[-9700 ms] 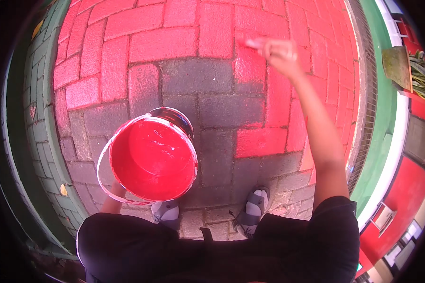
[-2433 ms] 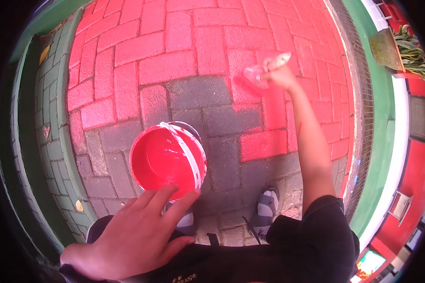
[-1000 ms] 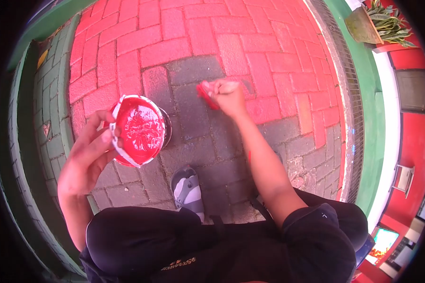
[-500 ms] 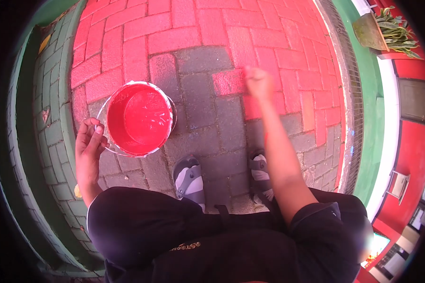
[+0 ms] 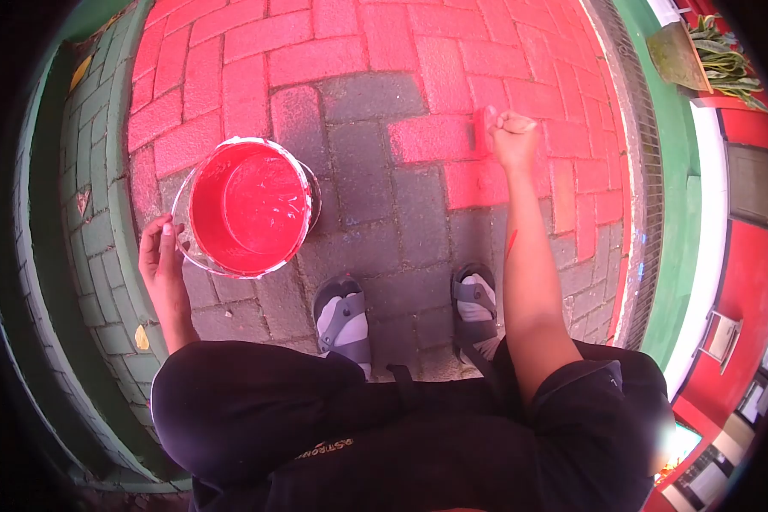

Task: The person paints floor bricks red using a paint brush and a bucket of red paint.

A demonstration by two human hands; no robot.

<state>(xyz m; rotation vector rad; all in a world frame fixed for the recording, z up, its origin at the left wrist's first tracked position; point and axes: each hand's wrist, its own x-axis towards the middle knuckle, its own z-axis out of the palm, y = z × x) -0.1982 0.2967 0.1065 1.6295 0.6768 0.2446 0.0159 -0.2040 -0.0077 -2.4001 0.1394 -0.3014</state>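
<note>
A bucket of red paint (image 5: 256, 209) stands on the pavers to the left, its rim smeared with paint. My left hand (image 5: 162, 260) pinches the thin wire handle at the bucket's left side. Over the pavers at right, my right hand (image 5: 514, 141) is closed round a red-coated paintbrush (image 5: 485, 130); its handle is hidden in the fist. The brush lies against a freshly red paver (image 5: 431, 138). Bare grey pavers (image 5: 358, 166) lie between the bucket and that wet patch.
My sandalled feet (image 5: 343, 324) rest on grey pavers below the bucket. A green-painted curb (image 5: 119, 154) runs along the left. To the right are a drain grate (image 5: 644, 171), a green ledge (image 5: 670, 256) and a potted plant (image 5: 678, 58).
My right hand has moved right with the paintbrush, and the paver beside it is more fully red. My left hand stays at the bucket handle, which hangs slightly differently.
</note>
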